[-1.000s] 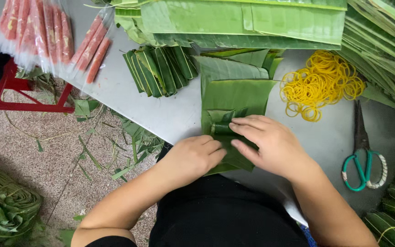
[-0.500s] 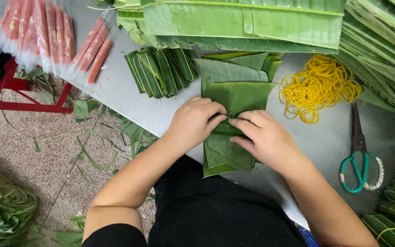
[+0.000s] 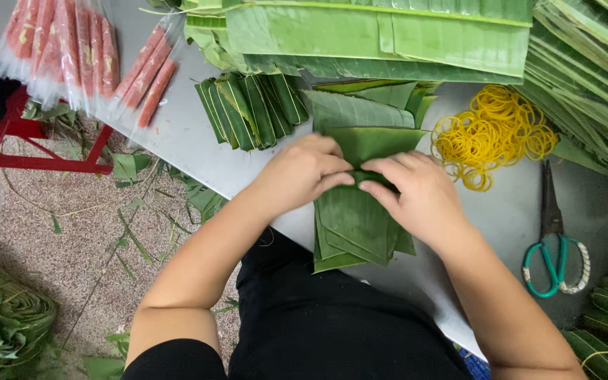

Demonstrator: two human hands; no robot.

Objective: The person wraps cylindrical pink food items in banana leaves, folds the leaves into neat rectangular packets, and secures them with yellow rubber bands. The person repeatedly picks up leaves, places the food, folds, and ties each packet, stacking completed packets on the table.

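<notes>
Both the left hand (image 3: 302, 172) and right hand (image 3: 416, 193) press down on the folded banana leaf (image 3: 355, 218) at the table's near edge, fingertips pinching its middle fold. Left of the leaf, beyond small folded leaf bundles (image 3: 251, 109), lie clear packets of red sausages (image 3: 79, 56); right of it, yellow rubber bands (image 3: 494, 134) and green-handled scissors (image 3: 554, 246).

Green leaves (image 3: 357, 218), yellow rubber bands (image 3: 494, 134), teal-handled scissors (image 3: 554, 246), red stool (image 3: 29, 151).

This looks like a small food-wrapping workshop. A grey metal desk (image 3: 177, 134) carries tall stacks of cut green banana leaves (image 3: 381, 32), a heap of yellow rubber bands (image 3: 494, 134), clear plastic packs of red sausages (image 3: 72, 49) and green-handled scissors (image 3: 554, 246). Leaf scraps (image 3: 128, 169) litter the speckled stone floor (image 3: 51, 239).
</notes>
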